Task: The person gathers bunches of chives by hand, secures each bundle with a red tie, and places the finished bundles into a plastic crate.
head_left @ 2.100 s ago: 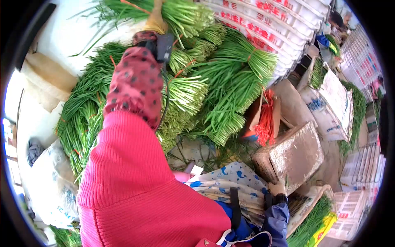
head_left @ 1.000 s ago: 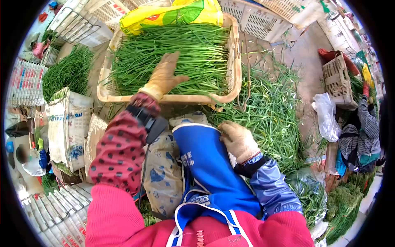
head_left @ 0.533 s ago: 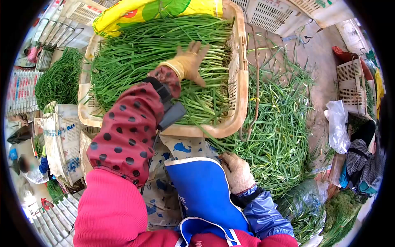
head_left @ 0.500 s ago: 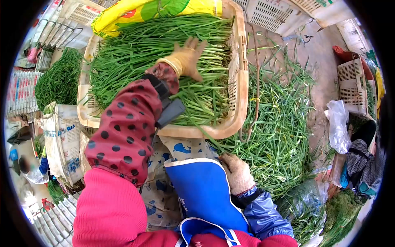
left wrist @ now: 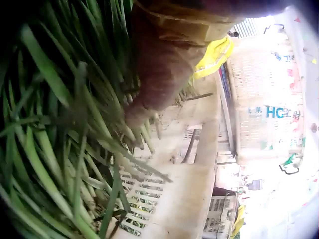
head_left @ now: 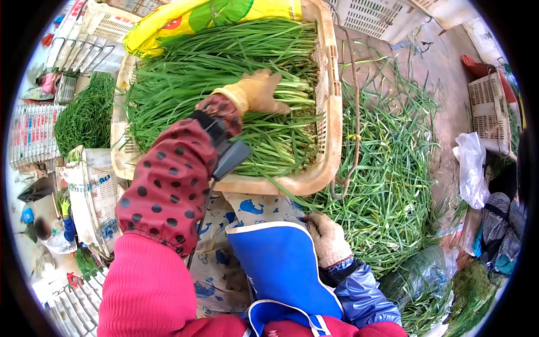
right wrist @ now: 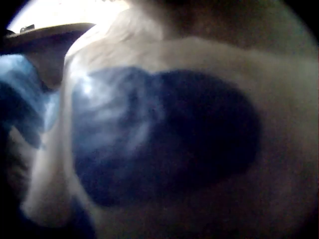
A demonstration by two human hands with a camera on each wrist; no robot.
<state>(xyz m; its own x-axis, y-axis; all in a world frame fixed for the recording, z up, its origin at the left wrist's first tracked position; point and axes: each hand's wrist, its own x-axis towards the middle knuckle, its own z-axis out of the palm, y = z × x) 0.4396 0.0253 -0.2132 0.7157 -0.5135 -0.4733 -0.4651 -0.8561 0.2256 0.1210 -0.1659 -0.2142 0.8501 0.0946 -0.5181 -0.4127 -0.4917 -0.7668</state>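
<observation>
Green chives (head_left: 191, 84) fill a cream plastic crate (head_left: 292, 182), their pale stalk ends toward the right wall. My left hand (head_left: 255, 92), in a tan glove, reaches over the crate and touches the stalks near those ends, thumb apart from the bent fingers. In the left wrist view, dark gloved fingers (left wrist: 159, 84) lie among the stalks beside the slotted crate wall. My right hand (head_left: 325, 238), in a pale knit glove, rests loosely curled beside the blue apron (head_left: 278, 258). Whale-print cloth (right wrist: 164, 134) fills the right wrist view; the right fingertips are hidden there.
A yellow-green bag (head_left: 219, 14) lies along the crate's far rim. Loose green leaves (head_left: 382, 174) cover the floor at right, with a brown bent rod (head_left: 356, 112) beside the crate. White crates (head_left: 370, 19) stand beyond. A clear plastic bag (head_left: 473, 171) lies at right.
The head view has turned from stacked chive bundles to the crate. My left hand went from a bundle to the crate, spread its fingers over the chives, then lowered and bent them.
</observation>
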